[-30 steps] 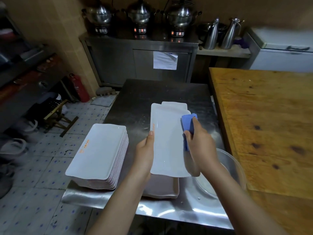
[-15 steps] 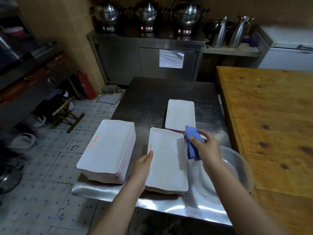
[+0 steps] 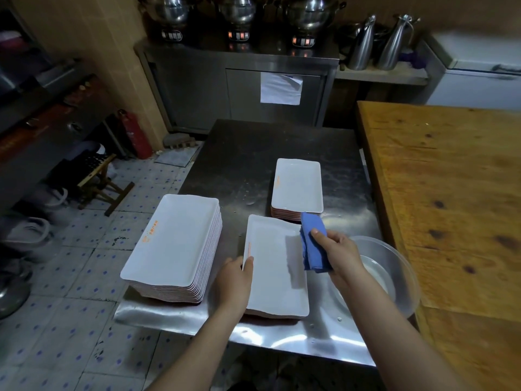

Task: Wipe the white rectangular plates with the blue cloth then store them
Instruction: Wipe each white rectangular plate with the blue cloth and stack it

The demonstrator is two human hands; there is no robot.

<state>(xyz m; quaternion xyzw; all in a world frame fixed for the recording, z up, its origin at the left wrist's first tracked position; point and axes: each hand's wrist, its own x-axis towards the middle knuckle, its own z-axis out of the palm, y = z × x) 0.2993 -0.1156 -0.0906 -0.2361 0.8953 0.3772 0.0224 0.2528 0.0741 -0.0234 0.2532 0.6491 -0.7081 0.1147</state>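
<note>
Stainless steel worktop point(image 3: 245, 153) carries three lots of white rectangular plates in a tiled kitchen. A tall stack point(image 3: 172, 244) sits at the near left corner, its top plate printed with orange lettering. A shorter stack point(image 3: 297, 187) stands farther back, toward the right edge. Between them, at the near edge, lies a low pile whose top plate point(image 3: 275, 263) faces up. A person's left hand point(image 3: 235, 280) rests on that plate's left rim, thumb on the upper face and fingers curled under the edge, clamped lightly on it. The right hand point(image 3: 337, 256) is closed around a folded blue cloth point(image 3: 311, 244), which hangs just over the plate's right rim near its far corner; whether cloth touches plate cannot be told. A clear plastic basin point(image 3: 394, 277) sits at the near right corner, beside a wooden table point(image 3: 451, 193). Steel pots and two jugs line the back counter.
</note>
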